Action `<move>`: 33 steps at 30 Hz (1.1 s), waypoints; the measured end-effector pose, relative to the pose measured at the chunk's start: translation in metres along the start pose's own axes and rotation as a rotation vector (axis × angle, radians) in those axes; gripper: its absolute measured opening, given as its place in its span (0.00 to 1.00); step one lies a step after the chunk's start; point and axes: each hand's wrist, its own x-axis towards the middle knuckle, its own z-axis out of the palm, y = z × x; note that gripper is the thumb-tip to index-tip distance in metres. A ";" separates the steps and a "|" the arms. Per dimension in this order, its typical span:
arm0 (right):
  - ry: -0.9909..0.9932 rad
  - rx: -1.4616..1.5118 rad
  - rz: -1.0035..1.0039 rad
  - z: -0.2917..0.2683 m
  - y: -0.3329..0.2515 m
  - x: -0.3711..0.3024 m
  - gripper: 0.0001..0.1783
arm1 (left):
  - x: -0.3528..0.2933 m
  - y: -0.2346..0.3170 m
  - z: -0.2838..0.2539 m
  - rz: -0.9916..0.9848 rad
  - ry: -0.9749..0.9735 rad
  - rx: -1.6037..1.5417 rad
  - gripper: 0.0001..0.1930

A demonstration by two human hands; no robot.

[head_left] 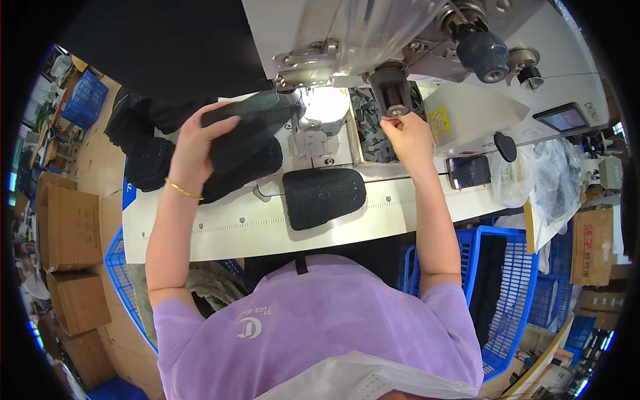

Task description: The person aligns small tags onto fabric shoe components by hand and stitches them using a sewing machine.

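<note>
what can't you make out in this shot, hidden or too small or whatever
All in the head view:
1. Whether the right hand pinches anything: too small to tell.
2. Underside of the black fabric piece in the left hand: hidden by the piece itself.
3. Detail at the machine's lit spot: washed out by glare.
4. Machine's top: cut off by the upper edge.

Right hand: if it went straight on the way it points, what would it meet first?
Probably the dark cylindrical machine part just ahead; depth is unclear, so the right hand might pass beneath, over the grey pieces.
</note>
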 end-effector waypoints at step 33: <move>-0.637 0.960 0.242 0.049 -0.021 -0.094 0.07 | -0.055 -0.107 0.057 0.876 -0.260 1.374 0.21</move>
